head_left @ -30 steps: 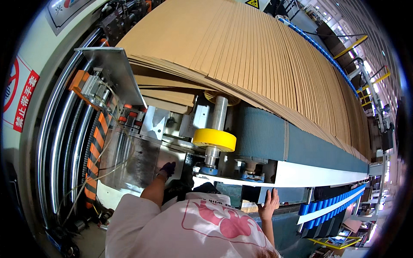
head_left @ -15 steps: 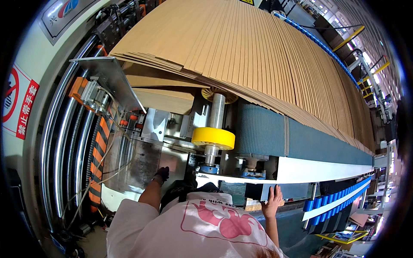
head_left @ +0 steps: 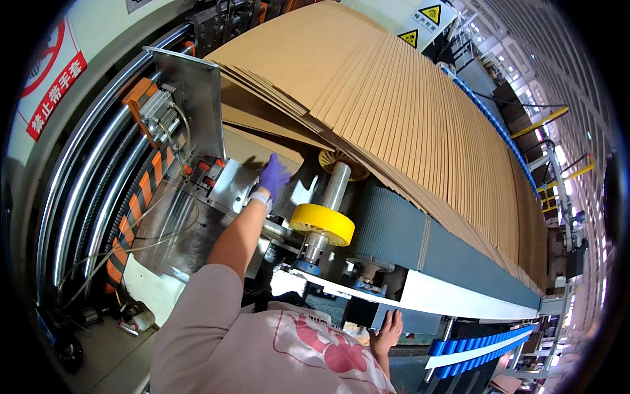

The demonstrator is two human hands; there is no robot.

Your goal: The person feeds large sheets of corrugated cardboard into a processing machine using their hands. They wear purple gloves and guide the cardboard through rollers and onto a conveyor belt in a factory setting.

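My left hand (head_left: 274, 176), in a purple glove, stretches forward beside the lower cardboard sheets (head_left: 256, 150). Its fingers look extended and apart, with nothing visible in them; I cannot tell whether they touch the cardboard. Bare, my right hand (head_left: 386, 331) rests with fingers out against a dark grey panel (head_left: 413, 320) below the white rail (head_left: 459, 294). Above, a long row of overlapping brown cardboard sheets (head_left: 420, 125) lies fanned along the machine. A yellow wheel (head_left: 323, 224) on a metal shaft (head_left: 336, 185) stands to the right of my left forearm.
An upright metal plate (head_left: 193, 98) and chrome bars (head_left: 98, 131) lie at the left, by an orange-and-black striped strip (head_left: 136, 213). A ribbed grey belt (head_left: 390, 226) runs under the cardboard. Blue rollers (head_left: 472, 353) sit at the lower right.
My left hand has reached forward from low beside my body to the lower cardboard sheets. My right hand stays at the grey panel. The view has shifted and tilted.
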